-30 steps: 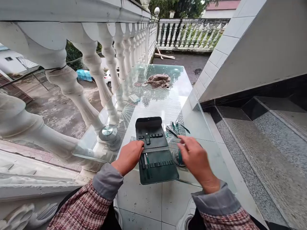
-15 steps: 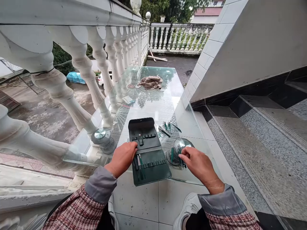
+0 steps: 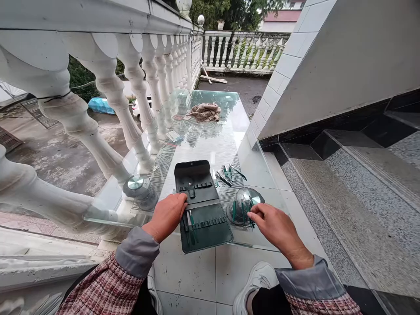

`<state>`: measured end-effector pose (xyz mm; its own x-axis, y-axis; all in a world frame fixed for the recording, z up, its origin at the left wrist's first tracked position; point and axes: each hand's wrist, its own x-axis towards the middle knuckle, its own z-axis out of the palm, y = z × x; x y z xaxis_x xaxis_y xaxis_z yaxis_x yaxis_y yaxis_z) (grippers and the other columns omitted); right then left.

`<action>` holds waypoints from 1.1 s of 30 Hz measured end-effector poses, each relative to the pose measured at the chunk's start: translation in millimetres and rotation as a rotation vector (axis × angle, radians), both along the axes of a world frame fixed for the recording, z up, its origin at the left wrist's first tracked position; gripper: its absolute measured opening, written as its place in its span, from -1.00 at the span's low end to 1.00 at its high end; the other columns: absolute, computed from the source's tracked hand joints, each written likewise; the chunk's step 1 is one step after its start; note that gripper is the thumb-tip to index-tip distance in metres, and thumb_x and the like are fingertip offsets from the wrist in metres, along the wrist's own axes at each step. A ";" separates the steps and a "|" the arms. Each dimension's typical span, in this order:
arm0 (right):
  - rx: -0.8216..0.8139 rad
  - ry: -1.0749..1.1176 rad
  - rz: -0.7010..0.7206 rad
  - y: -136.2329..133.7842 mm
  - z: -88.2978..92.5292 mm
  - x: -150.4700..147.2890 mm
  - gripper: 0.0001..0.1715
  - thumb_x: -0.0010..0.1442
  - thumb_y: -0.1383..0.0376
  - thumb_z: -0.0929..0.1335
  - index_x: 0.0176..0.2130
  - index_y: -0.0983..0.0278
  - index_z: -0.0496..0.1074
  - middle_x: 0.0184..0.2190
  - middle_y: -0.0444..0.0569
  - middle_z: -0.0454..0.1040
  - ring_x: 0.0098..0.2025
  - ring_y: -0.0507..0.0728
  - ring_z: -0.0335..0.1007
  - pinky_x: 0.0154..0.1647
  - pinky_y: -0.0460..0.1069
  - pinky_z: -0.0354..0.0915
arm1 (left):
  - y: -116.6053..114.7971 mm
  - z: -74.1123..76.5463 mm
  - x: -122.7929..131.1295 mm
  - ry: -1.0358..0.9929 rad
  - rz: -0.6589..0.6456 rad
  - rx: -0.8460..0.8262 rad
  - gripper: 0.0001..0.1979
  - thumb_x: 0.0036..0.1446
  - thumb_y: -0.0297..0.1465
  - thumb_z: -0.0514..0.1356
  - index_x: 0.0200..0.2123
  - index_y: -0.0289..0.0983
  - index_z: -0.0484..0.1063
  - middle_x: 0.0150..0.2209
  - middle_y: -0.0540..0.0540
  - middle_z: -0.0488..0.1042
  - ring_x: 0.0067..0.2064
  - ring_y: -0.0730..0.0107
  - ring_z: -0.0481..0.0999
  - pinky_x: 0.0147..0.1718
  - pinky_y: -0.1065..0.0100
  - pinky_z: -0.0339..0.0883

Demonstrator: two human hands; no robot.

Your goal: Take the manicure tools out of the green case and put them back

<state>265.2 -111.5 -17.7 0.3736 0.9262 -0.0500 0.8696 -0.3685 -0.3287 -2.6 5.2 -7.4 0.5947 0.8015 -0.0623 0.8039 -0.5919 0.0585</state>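
An opened dark green manicure case [image 3: 206, 234] lies on the glass table, with a couple of slim tools [image 3: 191, 218] held in the left loops of its lower half. My left hand [image 3: 168, 215] grips the case's left edge near the fold. To the right of the case, my right hand [image 3: 275, 229] has thumb and fingers pinched at a small group of slim green-handled manicure tools [image 3: 243, 212]. One of these is between my fingertips; its exact kind is too small to tell. Past them lie nail clippers [image 3: 223, 178], small scissors [image 3: 218, 183] and other green-handled pieces.
The glass table [image 3: 210, 140] carries a crumpled brown cloth [image 3: 205, 112] at its far end and a small light box [image 3: 173, 136] on the left. Round supports [image 3: 140, 192] show under the glass. A white balustrade [image 3: 108, 96] runs along the left; stone steps [image 3: 348, 192] rise at right.
My right hand has shifted slightly right, and the slim tools by its fingertips look more spread. My left hand keeps its hold on the case. The view has moved a little.
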 end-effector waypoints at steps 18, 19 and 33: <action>-0.062 -0.045 -0.048 10.9 -1.1 -7.7 -0.76 0.09 0.22 0.22 -0.55 0.21 0.30 -0.55 -0.11 0.43 -0.50 0.06 0.24 -0.52 -0.07 -0.04 | -0.8 3.4 2.6 0.024 0.007 -0.016 -0.84 0.26 -0.35 -0.08 -0.26 -0.22 0.25 -0.31 -0.05 0.42 -0.27 0.30 0.40 -0.46 0.37 0.11; -0.042 -0.028 -0.057 10.2 -1.4 -6.2 -0.76 0.08 0.21 0.22 -0.55 0.21 0.30 -0.57 -0.12 0.42 -0.51 0.06 0.24 -0.53 -0.07 -0.04 | -1.2 3.7 2.8 0.024 0.009 -0.016 -0.85 0.26 -0.35 -0.08 -0.26 -0.22 0.25 -0.30 -0.05 0.42 -0.26 0.29 0.40 -0.45 0.37 0.12; 0.374 0.995 -0.138 14.4 -0.3 -32.3 -0.27 -0.07 0.08 0.40 0.07 0.24 0.23 -0.43 -0.14 0.36 -0.52 0.01 0.26 -0.60 -0.09 0.21 | -4.1 3.3 0.9 0.025 -0.011 -0.055 -0.87 0.26 -0.36 -0.08 -0.24 -0.22 0.23 -0.26 -0.08 0.42 -0.21 0.28 0.39 -0.36 0.37 0.22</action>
<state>232.9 -97.1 -18.0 0.4238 0.8989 -0.1115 0.1074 -0.1721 -0.9792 -1.7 1.0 -4.1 0.6008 0.7901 -0.1213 0.7992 -0.5968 0.0715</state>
